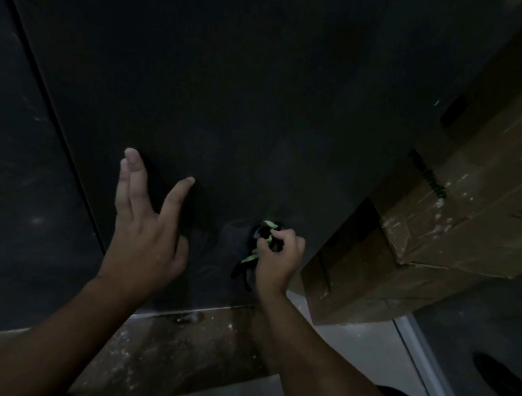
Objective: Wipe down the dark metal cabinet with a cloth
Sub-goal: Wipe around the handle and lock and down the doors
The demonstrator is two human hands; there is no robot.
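- Dark matte metal cabinet (245, 89) fills the upper and middle frame. It is a flat vertical panel with a vertical seam (58, 135) running down its left side.
- Small black cloth with bright green stripes (265, 230) sits low on the cabinet face, just above its bottom edge and right of centre. It is bunched up against the panel.
- Right hand (278, 260): fingers are curled tight around the cloth, which sticks out above and to the left of the fist. The knuckles face the cabinet and the forearm comes up from the bottom of the frame.
- Left hand (146, 247): spread open and holding nothing. It is raised higher on the panel, to the left of the cloth and well apart from it.
- Left-hand fingers (136, 176) are straight. Two are together pointing up, another is splayed out to the right, and the thumb is low.
- The fingertips look to be resting on the panel, but in this dim light I can't confirm contact.
- Worn brown cardboard box (457, 213) is on the right, with scuffed tape and a torn corner. It sits close beside the cabinet's right edge and near the right hand.
- Dusty brown floor strip (172, 354) with pale specks runs along the cabinet base.
- Lighter grey floor (360, 362) shows nearer the camera.
- The whole frame is underexposed, so surface detail on the cabinet is mostly unreadable apart from a few faint smudges on the left section.
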